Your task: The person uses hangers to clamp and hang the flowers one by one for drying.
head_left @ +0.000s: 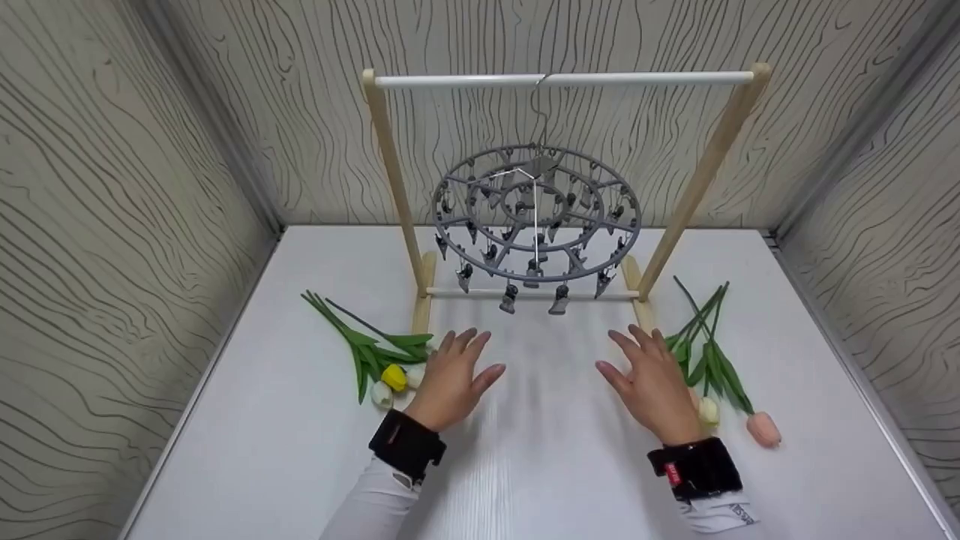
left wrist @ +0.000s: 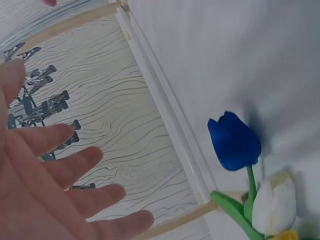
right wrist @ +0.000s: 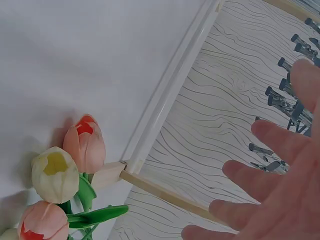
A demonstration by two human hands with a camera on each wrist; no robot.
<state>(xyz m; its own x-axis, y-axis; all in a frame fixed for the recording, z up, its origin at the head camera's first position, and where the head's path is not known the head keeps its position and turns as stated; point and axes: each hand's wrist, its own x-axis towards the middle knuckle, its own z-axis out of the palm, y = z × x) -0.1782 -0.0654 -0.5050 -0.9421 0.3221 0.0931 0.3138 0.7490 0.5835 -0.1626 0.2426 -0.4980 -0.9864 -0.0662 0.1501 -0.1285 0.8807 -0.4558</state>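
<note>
Smooth-petaled white and yellow tulips [head_left: 394,377] lie left of center in the frame near a person's left hand [head_left: 450,381], splayed and unladen; upper center, a round gray clip hanger [head_left: 536,214]; lower right, the similarly splayed right hand [head_left: 654,388] near pink and cream tulips [head_left: 763,430].

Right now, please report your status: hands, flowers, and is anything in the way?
Left hand and right hand open, holding nothing. Tulips lie on table, beside each hand. Clip hanger hangs from rack; no obstacle seen between it and hands.
</note>
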